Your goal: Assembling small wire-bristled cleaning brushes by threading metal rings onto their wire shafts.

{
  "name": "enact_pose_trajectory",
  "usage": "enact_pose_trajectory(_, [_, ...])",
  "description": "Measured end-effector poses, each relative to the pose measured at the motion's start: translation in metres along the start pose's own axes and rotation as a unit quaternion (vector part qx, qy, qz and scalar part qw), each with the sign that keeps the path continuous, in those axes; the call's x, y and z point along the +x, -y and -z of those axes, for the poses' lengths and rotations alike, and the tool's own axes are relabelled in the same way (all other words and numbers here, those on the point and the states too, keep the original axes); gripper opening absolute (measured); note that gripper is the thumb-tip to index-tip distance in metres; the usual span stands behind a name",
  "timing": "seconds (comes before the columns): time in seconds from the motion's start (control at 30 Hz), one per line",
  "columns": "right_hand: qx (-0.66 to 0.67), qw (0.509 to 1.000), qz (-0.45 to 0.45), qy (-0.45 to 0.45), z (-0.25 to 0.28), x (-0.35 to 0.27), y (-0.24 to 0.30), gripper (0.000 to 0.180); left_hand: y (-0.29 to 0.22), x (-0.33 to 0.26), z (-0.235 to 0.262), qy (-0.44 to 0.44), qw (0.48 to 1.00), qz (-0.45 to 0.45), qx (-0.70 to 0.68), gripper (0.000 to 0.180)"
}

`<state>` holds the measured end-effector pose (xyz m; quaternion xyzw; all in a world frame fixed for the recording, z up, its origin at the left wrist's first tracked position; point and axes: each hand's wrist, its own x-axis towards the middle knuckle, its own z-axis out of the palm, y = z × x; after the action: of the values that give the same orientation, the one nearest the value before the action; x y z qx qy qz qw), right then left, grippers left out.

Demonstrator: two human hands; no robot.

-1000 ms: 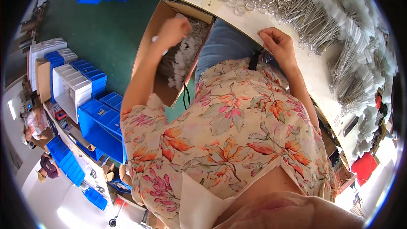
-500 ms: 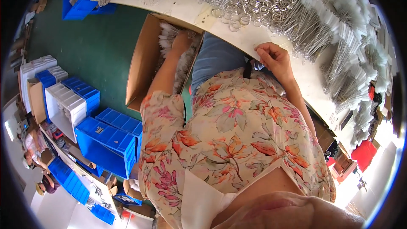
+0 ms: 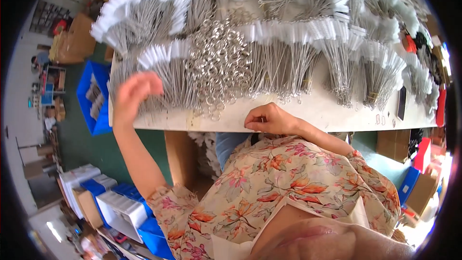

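Note:
My left hand point(image 3: 137, 94) is raised over the left end of the white table, smeared by motion, beside a row of thin wire brushes point(image 3: 166, 74) with white tips. Whether its fingers hold anything cannot be made out. My right hand point(image 3: 270, 118) rests at the table's near edge with its fingers curled in; anything inside them is hidden. Between and beyond the hands lies a heap of shiny metal rings point(image 3: 219, 62). More wire brushes point(image 3: 288, 62) stretch in bundles to the right of the rings.
Below the table's front edge point(image 3: 308, 127) stands a cardboard box point(image 3: 180, 156) holding white-tipped brushes. A blue bin point(image 3: 94, 98) is off the table's left end. Blue and white crates point(image 3: 120, 212) stand on the green floor at lower left. A dark flat object point(image 3: 402, 103) lies at the table's right.
My left hand has come up out of the cardboard box to above the table's left end. My right hand stays curled at the table edge. The view has swung toward the tabletop.

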<state>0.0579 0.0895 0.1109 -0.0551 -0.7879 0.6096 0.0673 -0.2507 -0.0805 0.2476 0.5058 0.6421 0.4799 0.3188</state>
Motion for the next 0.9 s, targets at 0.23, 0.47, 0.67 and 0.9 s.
enact_pose_trajectory(0.23, [-0.014,0.981,-0.029,-0.193,0.061,-0.025,0.027,0.013,0.049,0.215,0.078,-0.216,0.862,-0.015,0.459,0.026])
enact_pose_trajectory(0.47, [-0.201,0.946,-0.055,-0.247,0.164,-0.028,0.069,0.010,0.064,0.240,0.071,-0.256,0.712,0.072,0.650,0.020])
enact_pose_trajectory(0.67, [-0.344,0.889,-0.055,-0.298,0.276,0.067,0.052,0.018,0.041,0.255,0.049,-0.363,0.841,-0.184,0.356,0.021])
enact_pose_trajectory(0.9, [-0.420,0.769,-0.252,-0.411,0.300,0.146,0.007,0.027,0.078,0.286,0.004,-0.155,0.865,-0.009,0.477,0.031])
